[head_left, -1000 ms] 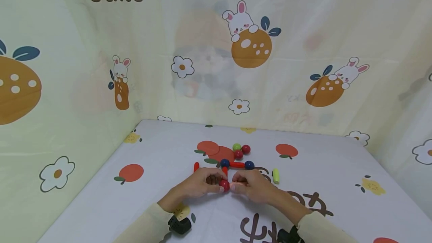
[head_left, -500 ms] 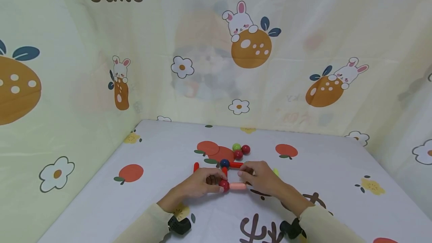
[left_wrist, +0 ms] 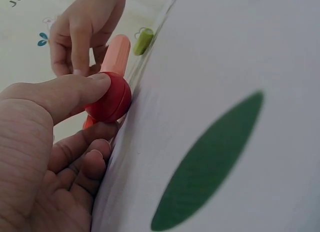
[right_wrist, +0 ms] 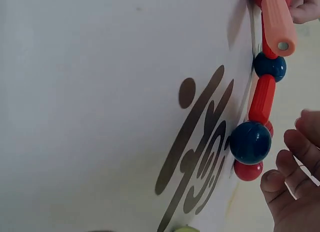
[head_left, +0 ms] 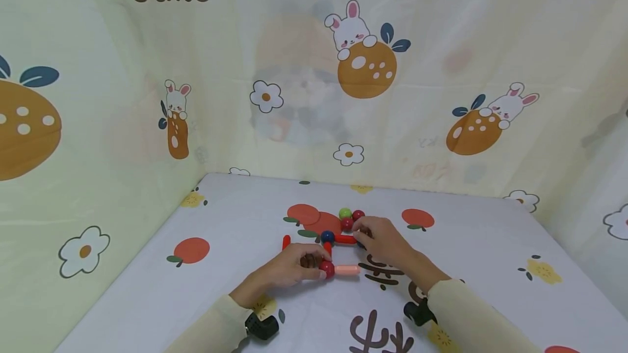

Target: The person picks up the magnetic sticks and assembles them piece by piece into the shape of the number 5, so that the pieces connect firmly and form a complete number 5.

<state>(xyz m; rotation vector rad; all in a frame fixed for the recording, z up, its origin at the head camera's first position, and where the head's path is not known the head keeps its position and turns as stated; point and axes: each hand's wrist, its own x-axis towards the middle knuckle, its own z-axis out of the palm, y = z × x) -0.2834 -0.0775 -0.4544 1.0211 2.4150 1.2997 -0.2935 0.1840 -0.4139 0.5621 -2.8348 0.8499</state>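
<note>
Two places at once: pinching the red ball (head_left: 326,269) between thumb and fingers of the left hand (head_left: 294,263), while hovering with the right hand (head_left: 381,236), fingers spread and seemingly gripping nothing, just beside the outer blue ball (right_wrist: 251,143), beyond and right of the red ball. Now leaving the pink rod (head_left: 347,269), gripped by the right hand a second ago, jutting rightward from the red ball, suggesting a sound joint there and a freed right hand.
</note>
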